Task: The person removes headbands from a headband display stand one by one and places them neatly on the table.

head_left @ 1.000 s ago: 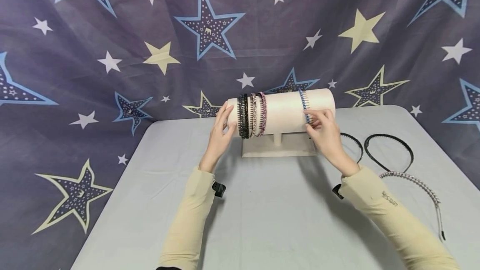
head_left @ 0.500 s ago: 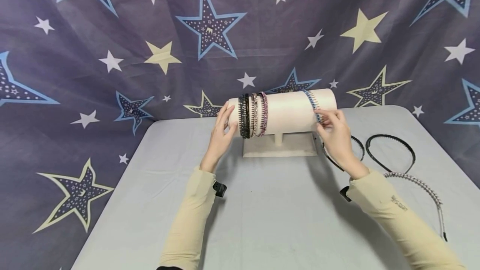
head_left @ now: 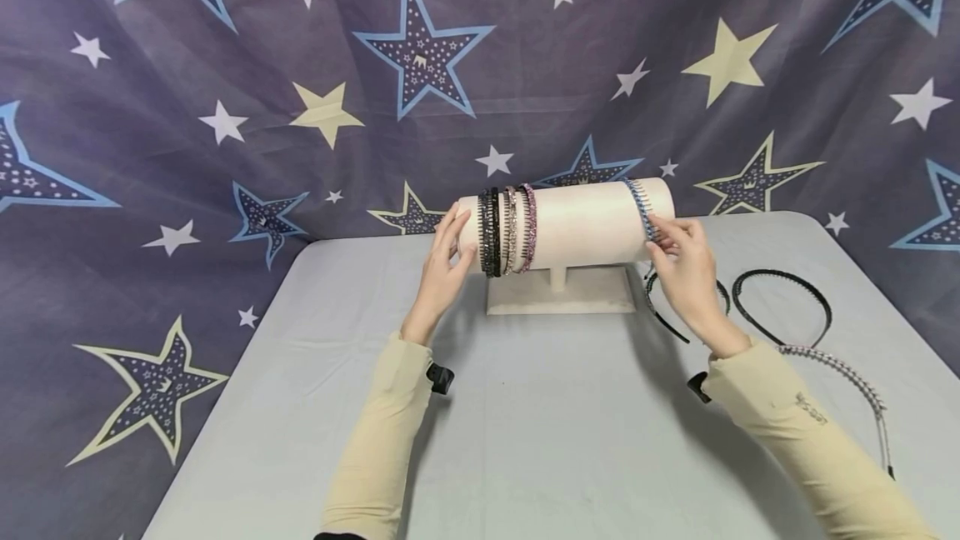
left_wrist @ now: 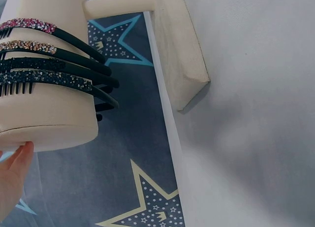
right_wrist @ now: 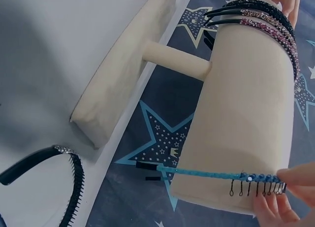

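A cream cylindrical headband display stand (head_left: 585, 227) lies horizontally on a short post over its flat base. My left hand (head_left: 441, 273) touches its left end, fingers and thumb spread there; in the left wrist view the fingertips (left_wrist: 25, 150) are at the end face. Around that end sit several glittery headbands, the outermost one black (left_wrist: 47, 79) and the innermost pink (head_left: 529, 227). My right hand (head_left: 686, 269) pinches a blue beaded headband (right_wrist: 211, 175) that goes around the right end; its comb teeth and black tips show in the right wrist view.
On the table (head_left: 555, 440), right of the stand, lie two dark headbands, one nearest the base (head_left: 663, 319) and another (head_left: 783, 273) farther right. A silvery braided headband (head_left: 851, 369) lies in front of them. A star-printed cloth (head_left: 525, 65) hangs behind.
My right hand has slid the blue headband rightward along the cylinder, close to its right end. The left hand keeps its place at the left end.
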Demonstrator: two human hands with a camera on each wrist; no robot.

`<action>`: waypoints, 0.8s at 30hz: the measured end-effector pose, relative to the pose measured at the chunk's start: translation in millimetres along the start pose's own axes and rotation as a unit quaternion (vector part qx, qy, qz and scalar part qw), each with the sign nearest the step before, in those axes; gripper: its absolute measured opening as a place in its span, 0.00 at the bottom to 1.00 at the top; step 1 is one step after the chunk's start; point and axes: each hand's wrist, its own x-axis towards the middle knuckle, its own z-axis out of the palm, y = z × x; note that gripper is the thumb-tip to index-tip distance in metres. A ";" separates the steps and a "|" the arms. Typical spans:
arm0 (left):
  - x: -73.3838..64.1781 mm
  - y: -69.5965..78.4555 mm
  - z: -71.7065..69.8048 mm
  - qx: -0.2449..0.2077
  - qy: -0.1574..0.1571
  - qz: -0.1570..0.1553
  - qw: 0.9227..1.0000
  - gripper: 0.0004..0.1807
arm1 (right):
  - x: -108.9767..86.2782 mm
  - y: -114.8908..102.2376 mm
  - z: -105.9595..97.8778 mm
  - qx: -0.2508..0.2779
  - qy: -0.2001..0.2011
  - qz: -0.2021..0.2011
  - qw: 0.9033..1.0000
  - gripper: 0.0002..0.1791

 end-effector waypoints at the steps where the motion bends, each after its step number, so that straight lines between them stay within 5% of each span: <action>1: 0.0 0.1 0.0 0.000 0.000 0.000 1.000 0.25 | -0.1 0.4 -0.8 0.000 0.000 0.000 1.000 0.19; 24: 0.0 -2.2 0.3 0.001 0.003 0.011 1.000 0.24 | 12.9 1.6 -21.9 -0.015 -0.034 0.065 0.997 0.19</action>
